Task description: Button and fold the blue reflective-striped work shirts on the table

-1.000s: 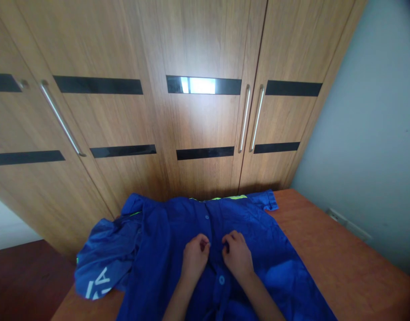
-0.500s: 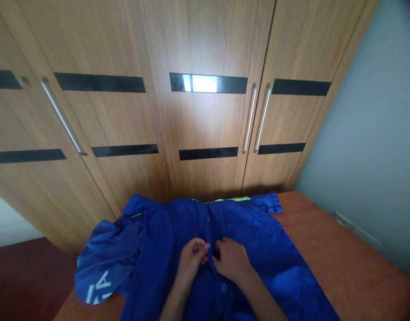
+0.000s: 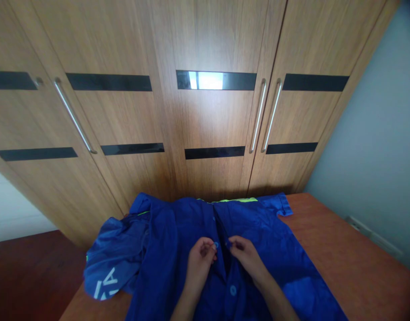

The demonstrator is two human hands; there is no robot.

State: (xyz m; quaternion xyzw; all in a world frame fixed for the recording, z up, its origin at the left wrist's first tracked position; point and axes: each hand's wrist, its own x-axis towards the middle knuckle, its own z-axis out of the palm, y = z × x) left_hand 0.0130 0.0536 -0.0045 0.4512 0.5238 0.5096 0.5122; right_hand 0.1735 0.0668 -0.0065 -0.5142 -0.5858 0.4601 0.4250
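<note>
A blue button-up shirt lies spread out with its front towards me. My left hand is closed at the left front edge, its thumb and fingertips pinching the cloth beside a button. On the other side of the opening, my right hand has its fingers pinched on the right front edge. A narrow dark gap parts the two edges between my hands. Lower down, another button shows on the front. The fingertips of my right hand are partly hidden.
The shirt rests on a reddish-brown wooden table. A sleeve with white lettering hangs over the left side. Behind stands a wooden wardrobe with metal handles. A pale wall with a socket strip is at the right.
My hands have moved apart, and the shirt's front edges have separated, leaving a gap between them. The view has shifted slightly, so everything sits farther right.
</note>
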